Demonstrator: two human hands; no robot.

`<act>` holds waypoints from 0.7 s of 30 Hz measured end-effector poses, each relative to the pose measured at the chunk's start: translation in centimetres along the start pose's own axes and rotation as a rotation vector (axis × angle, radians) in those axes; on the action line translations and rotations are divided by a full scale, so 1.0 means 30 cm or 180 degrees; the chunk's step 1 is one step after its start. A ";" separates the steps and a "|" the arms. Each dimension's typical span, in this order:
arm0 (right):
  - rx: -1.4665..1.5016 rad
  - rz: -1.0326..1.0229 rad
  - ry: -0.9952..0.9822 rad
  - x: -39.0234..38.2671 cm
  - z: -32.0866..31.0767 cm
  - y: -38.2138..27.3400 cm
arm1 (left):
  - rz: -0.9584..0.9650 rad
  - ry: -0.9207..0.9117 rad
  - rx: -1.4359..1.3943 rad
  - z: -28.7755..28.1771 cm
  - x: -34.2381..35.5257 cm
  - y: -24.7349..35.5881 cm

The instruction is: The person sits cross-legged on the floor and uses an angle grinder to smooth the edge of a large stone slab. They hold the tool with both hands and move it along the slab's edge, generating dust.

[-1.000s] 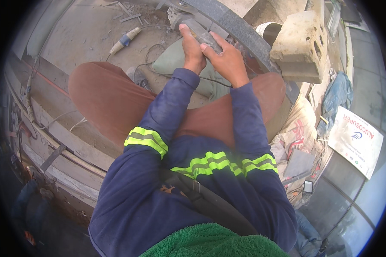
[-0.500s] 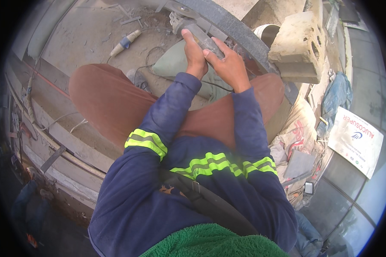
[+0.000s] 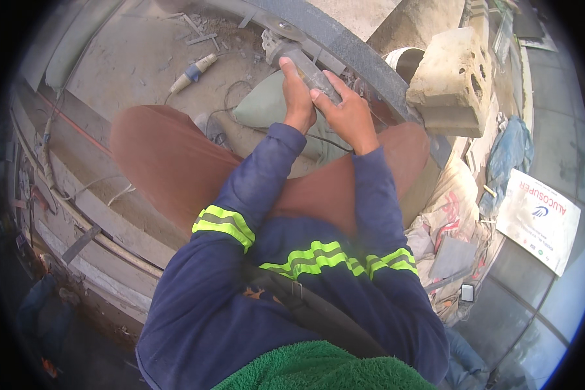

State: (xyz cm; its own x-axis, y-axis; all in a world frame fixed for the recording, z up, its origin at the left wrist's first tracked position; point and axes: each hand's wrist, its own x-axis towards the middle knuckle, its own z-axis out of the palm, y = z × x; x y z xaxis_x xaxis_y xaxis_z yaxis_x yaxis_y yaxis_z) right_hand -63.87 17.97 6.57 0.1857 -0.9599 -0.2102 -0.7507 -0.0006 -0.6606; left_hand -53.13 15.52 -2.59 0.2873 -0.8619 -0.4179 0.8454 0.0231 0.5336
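Note:
An angle grinder point(image 3: 311, 73), grey with dust, is held in both hands in front of my crossed legs. My left hand point(image 3: 298, 97) is closed on the body nearer its head, thumb along the casing. Round the rear of the body, my right hand point(image 3: 349, 110) grips it from the right. The grinder's disc point(image 3: 285, 28) lies against or close by the edge of a curved grey stone slab point(image 3: 364, 57); whether they touch I cannot tell. A dark cord point(image 3: 331, 142) runs below the hands.
A second power tool point(image 3: 193, 73), pale with a blue band, lies on the dusty floor at left. Beneath my hands is a pale green cushion or sack point(image 3: 263, 103). A hollow concrete block point(image 3: 450, 78) stands right, near a white bucket point(image 3: 406, 60) and a printed white board point(image 3: 539, 221).
The whole scene sits slightly lower in the picture, as if the head tilted. Both hands keep their grip on the angle grinder, its disc still at the slab's edge.

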 end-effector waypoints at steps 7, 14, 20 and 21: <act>-0.0092 -0.0083 0.0061 0.035 0.018 -0.011 | -0.0091 0.0020 0.0070 -0.010 0.040 0.017; -0.0102 -0.0076 0.0089 0.076 0.034 -0.052 | -0.0140 -0.0108 0.0016 -0.018 0.099 0.043; -0.0119 -0.0117 0.0094 0.073 0.036 -0.042 | -0.0133 -0.0179 -0.0062 -0.019 0.090 0.039; -0.0106 -0.0159 0.0139 0.070 0.037 -0.031 | -0.0143 -0.0149 -0.0059 -0.014 0.085 0.033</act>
State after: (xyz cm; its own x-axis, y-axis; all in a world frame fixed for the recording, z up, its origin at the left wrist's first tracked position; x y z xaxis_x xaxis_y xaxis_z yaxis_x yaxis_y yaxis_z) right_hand -62.07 16.26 5.93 0.1962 -0.9697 -0.1455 -0.7621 -0.0574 -0.6449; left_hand -51.38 13.57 -3.43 0.2280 -0.8850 -0.4060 0.8652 -0.0071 0.5013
